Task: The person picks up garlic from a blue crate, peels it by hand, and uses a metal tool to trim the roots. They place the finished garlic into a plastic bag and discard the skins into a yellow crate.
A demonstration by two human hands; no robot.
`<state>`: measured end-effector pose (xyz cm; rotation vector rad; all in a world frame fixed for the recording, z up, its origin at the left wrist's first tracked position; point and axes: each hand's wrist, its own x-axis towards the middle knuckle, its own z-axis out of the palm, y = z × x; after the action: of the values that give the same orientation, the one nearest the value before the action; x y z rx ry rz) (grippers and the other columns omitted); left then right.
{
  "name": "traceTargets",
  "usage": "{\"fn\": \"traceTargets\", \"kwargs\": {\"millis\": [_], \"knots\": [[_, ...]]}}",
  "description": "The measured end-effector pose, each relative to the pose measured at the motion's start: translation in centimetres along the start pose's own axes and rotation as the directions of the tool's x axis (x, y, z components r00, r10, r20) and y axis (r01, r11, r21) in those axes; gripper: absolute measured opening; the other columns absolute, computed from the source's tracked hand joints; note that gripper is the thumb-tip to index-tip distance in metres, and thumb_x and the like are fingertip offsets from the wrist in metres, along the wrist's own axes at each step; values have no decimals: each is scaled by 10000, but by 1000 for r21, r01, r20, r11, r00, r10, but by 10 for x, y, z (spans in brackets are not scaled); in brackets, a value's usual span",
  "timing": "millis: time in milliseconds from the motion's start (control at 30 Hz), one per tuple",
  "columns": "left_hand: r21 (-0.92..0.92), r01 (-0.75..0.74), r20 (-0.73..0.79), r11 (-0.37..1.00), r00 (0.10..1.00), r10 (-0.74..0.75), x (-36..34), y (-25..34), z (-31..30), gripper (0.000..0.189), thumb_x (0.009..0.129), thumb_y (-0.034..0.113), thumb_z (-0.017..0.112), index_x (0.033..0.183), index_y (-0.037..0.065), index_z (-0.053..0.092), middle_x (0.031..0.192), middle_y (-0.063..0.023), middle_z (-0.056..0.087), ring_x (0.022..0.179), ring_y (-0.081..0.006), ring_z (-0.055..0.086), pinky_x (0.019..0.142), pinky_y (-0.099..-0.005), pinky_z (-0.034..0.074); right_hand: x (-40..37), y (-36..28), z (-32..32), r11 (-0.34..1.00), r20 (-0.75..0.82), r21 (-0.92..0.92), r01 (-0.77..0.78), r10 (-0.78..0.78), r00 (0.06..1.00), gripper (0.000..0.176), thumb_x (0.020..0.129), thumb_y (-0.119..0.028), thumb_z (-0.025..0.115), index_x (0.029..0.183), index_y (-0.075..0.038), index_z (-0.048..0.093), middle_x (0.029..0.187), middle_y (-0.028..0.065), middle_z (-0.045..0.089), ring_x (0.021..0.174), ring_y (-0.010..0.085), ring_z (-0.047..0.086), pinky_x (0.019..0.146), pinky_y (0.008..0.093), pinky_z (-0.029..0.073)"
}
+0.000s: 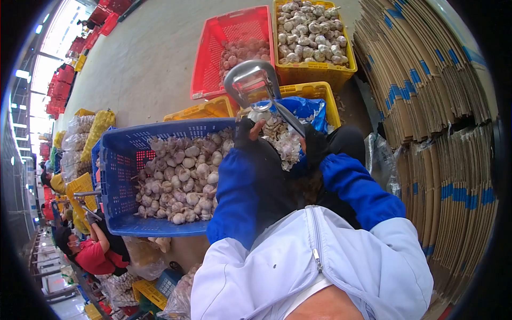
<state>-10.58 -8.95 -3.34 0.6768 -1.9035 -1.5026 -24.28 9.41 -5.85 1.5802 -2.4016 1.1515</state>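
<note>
My left hand (249, 131), in a black fingerless glove, is closed around a garlic bulb (260, 114) just below a shiny metal tool. That metal tool (250, 74) has a wide loop-shaped frame and a long grey handle running toward me. My right hand (316, 144), also black-gloved, is closed on the handle's near end; its fingers are mostly hidden. Beneath both hands, garlic skins and trimmings (284, 140) lie over blue plastic (304, 108) in a yellow crate. At my left, a blue crate (154, 230) holds many garlic bulbs.
Ahead stand a red crate (205, 64) partly filled with garlic and a yellow crate (314, 69) heaped with bulbs. Flattened cardboard stacks (421, 69) rise along the right. A co-worker in a red shirt (98, 253) is at the far left, near filled net bags (98, 136).
</note>
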Motion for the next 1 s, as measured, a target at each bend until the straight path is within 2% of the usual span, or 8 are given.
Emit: {"fn": "traceTargets", "kwargs": {"millis": [333,433,533,667,733,800,900,1000], "knots": [[-460,77,92,885,995,-39,-28,-30,-33,322,824,240,486,1061,22,480,986,-47,536,896,-163,514,770,-268,403,5,24,39,982,-187,-176,69,-102,977,351,695,-190,606,1003,-64,492,751,150,567,602,343,551,529,440,453],[-642,4,-19,767,1000,-21,-37,5,-14,309,842,279,426,985,13,492,888,-49,545,767,-163,536,678,-281,433,11,6,14,984,116,49,-170,164,980,450,699,-214,606,1073,-24,443,901,172,547,835,356,520,705,430,424],[-896,-1,-107,445,971,-215,-39,21,8,303,816,271,472,969,10,491,835,-82,533,701,-173,522,638,-263,415,27,-45,-23,952,-382,110,286,-225,896,384,718,-180,592,1045,-26,462,950,167,535,886,323,520,775,384,415],[-795,-61,-271,604,926,-263,-62,22,47,288,785,204,511,996,10,481,861,-84,535,747,-179,525,674,-271,417,31,-114,-4,786,-234,586,196,-68,970,315,721,-135,630,976,-45,469,872,126,550,769,254,560,684,346,461],[-640,-34,-323,768,919,-228,-77,20,55,294,769,170,531,1009,10,476,874,-86,535,771,-181,526,692,-275,417,27,-121,9,173,85,973,-151,335,938,219,773,-203,585,900,-54,489,756,93,557,642,212,555,573,307,460],[-365,0,-337,931,932,-132,-88,18,53,308,753,137,551,1023,10,471,887,-87,536,794,-184,528,711,-279,418,35,-119,8,-168,443,896,-411,412,796,336,848,-390,451,739,-77,506,570,42,531,457,141,508,388,258,397],[254,-93,-191,963,971,144,-96,25,27,343,730,87,581,1042,9,464,907,-89,537,828,-189,530,738,-285,419,51,-108,-6,-274,581,812,-516,468,666,473,860,-483,345,689,-75,513,562,49,522,468,128,501,381,252,372],[-223,31,-173,974,982,-71,-94,51,6,414,680,16,630,1059,10,462,947,-91,536,894,-198,526,785,-302,416,40,-86,4,-86,655,754,-651,169,736,551,847,-545,292,782,-54,534,608,27,531,490,112,504,404,204,364]]}}
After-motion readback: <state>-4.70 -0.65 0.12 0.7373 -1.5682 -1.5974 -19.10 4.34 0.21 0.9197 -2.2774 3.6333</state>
